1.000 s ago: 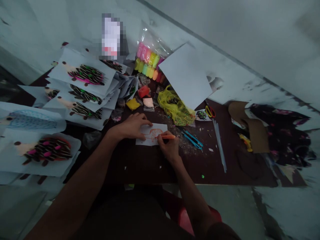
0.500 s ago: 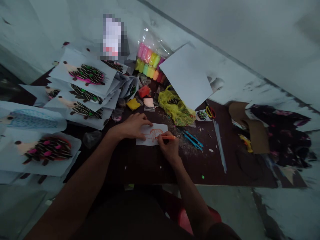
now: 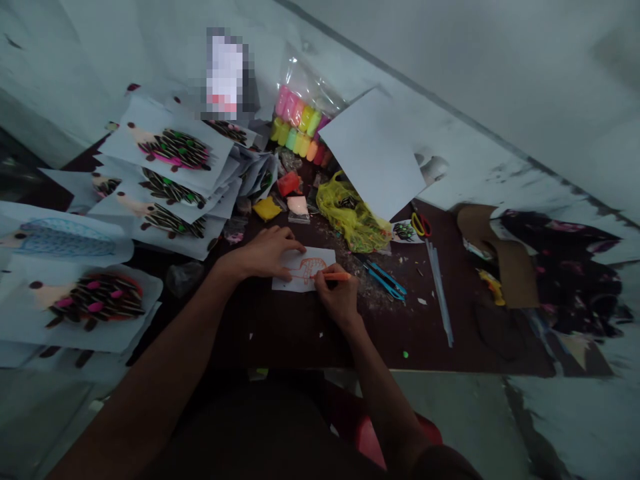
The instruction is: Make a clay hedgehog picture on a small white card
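Observation:
An orange marker (image 3: 336, 276) is gripped in my right hand (image 3: 340, 297), its tip on a small white sheet of paper (image 3: 280, 283). The sheet bears an orange line drawing (image 3: 311, 264), a rounded, scaly-looking outline partly hidden by my fingers. My left hand (image 3: 270, 253) lies flat on the paper's left side with its fingers spread, pressing it to the dark table. Right of the marker lies a blue box cutter (image 3: 385, 280). Just beyond the paper sit yellow (image 3: 267, 209), red (image 3: 289, 183) and pale pink (image 3: 299, 205) lumps of clay.
Stacked paper sheets with hedgehog pictures (image 3: 173, 148) fill the left side. A crumpled yellow plastic bag (image 3: 350, 213), a bag of coloured clay (image 3: 300, 123) and a large white sheet (image 3: 373, 150) stand behind. Scissors (image 3: 421, 223), glue sticks (image 3: 440, 293) and dark cloth (image 3: 565, 267) lie right.
A few more orange strokes show inside the drawing. The marker has tilted slightly in my right hand; my left hand stays in place.

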A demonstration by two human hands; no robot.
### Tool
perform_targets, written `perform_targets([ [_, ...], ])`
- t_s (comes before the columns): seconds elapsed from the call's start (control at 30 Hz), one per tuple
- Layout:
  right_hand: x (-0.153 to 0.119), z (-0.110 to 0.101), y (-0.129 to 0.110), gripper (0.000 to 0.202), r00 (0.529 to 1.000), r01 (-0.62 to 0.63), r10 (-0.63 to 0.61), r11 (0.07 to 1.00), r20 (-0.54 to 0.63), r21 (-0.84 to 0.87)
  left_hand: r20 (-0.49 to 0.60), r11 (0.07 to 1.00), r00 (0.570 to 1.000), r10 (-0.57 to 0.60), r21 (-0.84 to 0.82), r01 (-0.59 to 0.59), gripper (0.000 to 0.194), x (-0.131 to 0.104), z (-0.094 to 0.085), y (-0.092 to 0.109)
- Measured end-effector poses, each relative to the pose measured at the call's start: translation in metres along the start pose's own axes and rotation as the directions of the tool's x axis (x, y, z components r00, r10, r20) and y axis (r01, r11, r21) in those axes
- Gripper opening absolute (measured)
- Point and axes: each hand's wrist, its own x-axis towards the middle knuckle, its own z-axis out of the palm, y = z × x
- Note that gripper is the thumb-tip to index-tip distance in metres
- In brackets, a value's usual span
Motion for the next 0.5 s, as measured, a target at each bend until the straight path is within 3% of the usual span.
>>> perform_targets([
  [0.1,0.0010,-0.0014,-0.0007,0.024,1.000,-0.006,0.006,1.000,-0.001,0.028,0.008,1.000,1.000,-0.008,0.003,0.008,0.063,-0.0008,-0.0020,0.0022],
  [0.27,0.0042,-0.0049,0.0008,0.026,0.995,-0.020,0.020,1.000,-0.101,0.008,0.024,1.000,0.999,-0.023,0.011,0.023,0.064,-0.0022,-0.0050,0.0054],
  [0.5,0.0054,-0.0036,0.0044,0.028,0.997,-0.013,0.011,1.000,-0.076,-0.026,0.020,1.000,1.000,-0.015,0.001,0.015,0.065,-0.0018,-0.0038,0.0037],
])
